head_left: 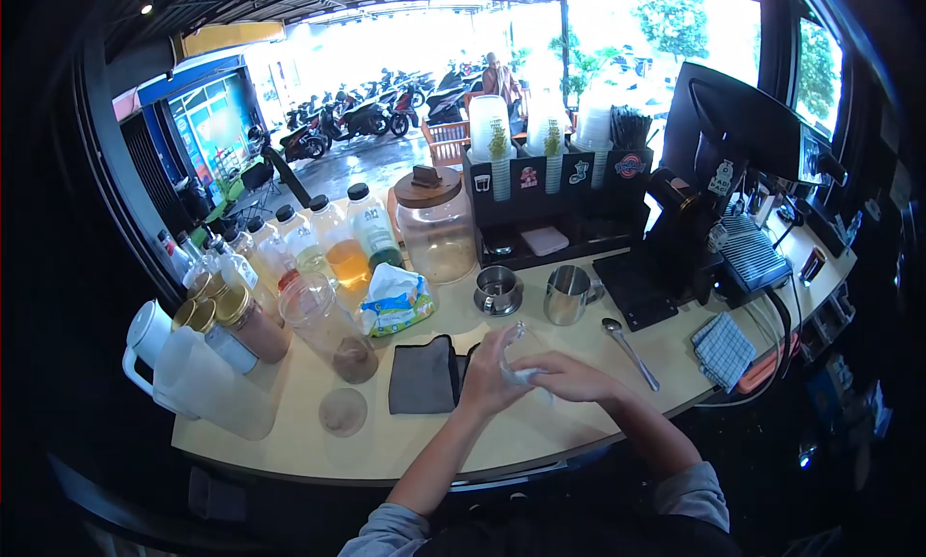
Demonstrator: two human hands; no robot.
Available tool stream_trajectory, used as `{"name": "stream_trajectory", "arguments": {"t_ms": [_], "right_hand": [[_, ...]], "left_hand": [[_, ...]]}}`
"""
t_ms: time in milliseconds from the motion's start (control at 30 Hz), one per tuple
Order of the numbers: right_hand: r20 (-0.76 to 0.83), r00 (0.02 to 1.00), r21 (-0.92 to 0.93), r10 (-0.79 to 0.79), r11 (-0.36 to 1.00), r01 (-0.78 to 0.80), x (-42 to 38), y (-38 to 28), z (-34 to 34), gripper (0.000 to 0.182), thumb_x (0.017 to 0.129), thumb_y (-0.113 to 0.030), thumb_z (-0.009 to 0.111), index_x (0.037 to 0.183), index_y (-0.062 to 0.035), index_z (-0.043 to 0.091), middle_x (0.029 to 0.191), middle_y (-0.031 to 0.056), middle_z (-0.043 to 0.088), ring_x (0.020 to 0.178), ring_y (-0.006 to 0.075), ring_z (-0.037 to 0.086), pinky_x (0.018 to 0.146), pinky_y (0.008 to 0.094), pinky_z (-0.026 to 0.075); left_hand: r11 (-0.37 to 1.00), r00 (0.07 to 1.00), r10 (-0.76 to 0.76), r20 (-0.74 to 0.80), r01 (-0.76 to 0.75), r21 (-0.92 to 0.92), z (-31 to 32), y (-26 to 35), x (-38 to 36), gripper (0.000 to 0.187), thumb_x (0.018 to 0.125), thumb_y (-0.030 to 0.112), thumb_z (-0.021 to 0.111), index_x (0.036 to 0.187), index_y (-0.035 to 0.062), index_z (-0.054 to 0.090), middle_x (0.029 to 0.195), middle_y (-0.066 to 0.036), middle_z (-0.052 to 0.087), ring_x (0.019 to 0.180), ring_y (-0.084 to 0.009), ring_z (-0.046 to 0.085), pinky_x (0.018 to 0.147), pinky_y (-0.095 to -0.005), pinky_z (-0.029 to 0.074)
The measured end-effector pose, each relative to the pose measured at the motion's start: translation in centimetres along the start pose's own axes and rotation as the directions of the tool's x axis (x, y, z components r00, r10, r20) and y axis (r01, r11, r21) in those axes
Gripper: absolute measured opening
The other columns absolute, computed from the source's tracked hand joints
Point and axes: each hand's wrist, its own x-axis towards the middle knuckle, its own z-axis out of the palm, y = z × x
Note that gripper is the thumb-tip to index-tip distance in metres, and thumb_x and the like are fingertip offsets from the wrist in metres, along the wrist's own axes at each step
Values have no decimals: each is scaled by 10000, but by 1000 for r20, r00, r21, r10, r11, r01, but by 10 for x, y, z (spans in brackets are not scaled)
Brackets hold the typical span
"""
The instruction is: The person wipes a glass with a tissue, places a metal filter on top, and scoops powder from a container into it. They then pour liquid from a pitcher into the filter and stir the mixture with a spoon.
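Note:
Above the counter's front edge, my two hands meet. My left hand (pixel 494 376) is closed around a clear cup (pixel 526 343), whose outline is faint. My right hand (pixel 571 378) is closed too, its fingers pressing a white tissue (pixel 525 375) against the cup. Left of my hands lies a folded grey cloth (pixel 422 376). Beyond them stand a metal drip filter (pixel 497 291) and a steel pitcher (pixel 567 296). A spoon (pixel 631 354) rests to the right of my right hand.
Bottles (pixel 369 227), a tissue pack (pixel 397 299), a large lidded jar (pixel 436 229), a tall clear container (pixel 333 326) and a white jug (pixel 207 379) crowd the left. A black cup rack (pixel 559 210) stands behind; a coffee machine (pixel 762 253) and checkered cloth (pixel 723 351) are right.

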Motion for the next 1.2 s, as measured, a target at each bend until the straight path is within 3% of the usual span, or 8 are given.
{"name": "stream_trajectory", "arguments": {"t_ms": [67,133,200,333,600,700,767,1200], "right_hand": [[-88,989,4,-115,993,116,-1,-7,-8,365,832,-26,479,1169,-53,617,983,120,664,842,221,622,814,343,471],[-133,983,130,128,985,-111,4,-19,-9,327,800,4,522,1095,-54,652,955,139,666,819,266,642,766,343,495],[-424,852,-420,-308,900,116,12,-13,-1,270,768,-4,565,1012,-43,674,925,179,658,798,325,644,720,367,509],[-251,965,-520,-75,851,-69,15,-7,29,224,740,-7,558,928,-19,681,864,215,642,796,367,631,730,403,495],[-203,977,-158,-59,987,27,-15,-1,5,241,788,10,546,972,-35,695,834,145,674,755,227,641,729,315,494],[-108,990,496,92,868,-27,-28,5,-7,215,871,-67,599,1068,1,651,916,67,664,788,88,610,689,212,479],[-165,983,558,86,829,21,-29,14,-16,214,862,-56,611,1065,8,636,927,75,660,795,105,621,706,226,489],[-403,912,687,75,683,248,-39,17,-18,154,851,-81,654,962,-43,554,902,56,652,790,95,619,661,218,485]], "left_hand": [[998,1000,-12,-24,10,-57,-3,-3,3,935,478,164,867,1284,60,405,1167,-150,536,1035,-316,567,891,-390,468],[993,999,-30,-45,24,-117,-3,-6,2,928,478,174,867,1278,60,411,1161,-146,537,1032,-318,563,899,-399,458],[995,995,95,-32,-94,33,0,-8,-2,911,487,197,862,1271,59,418,1162,-137,541,1062,-325,541,916,-414,434],[972,972,225,68,-229,57,3,-7,-7,902,486,185,850,1269,68,417,1176,-129,538,1088,-332,518,930,-414,416],[996,996,89,9,-89,19,9,-1,-9,957,482,194,872,1289,71,373,1190,-150,501,1097,-335,510,939,-411,419],[1000,998,15,-66,-13,24,10,-9,-7,961,480,218,895,1275,63,378,1148,-142,529,1053,-311,544,909,-397,444],[981,981,-176,-77,168,-100,8,-9,-8,972,470,205,913,1265,51,375,1116,-135,552,1052,-257,559,896,-369,461],[913,947,-315,-70,282,-296,24,3,-15,935,554,156,884,1286,48,312,1214,-151,477,1154,-246,482,963,-351,424]]}}
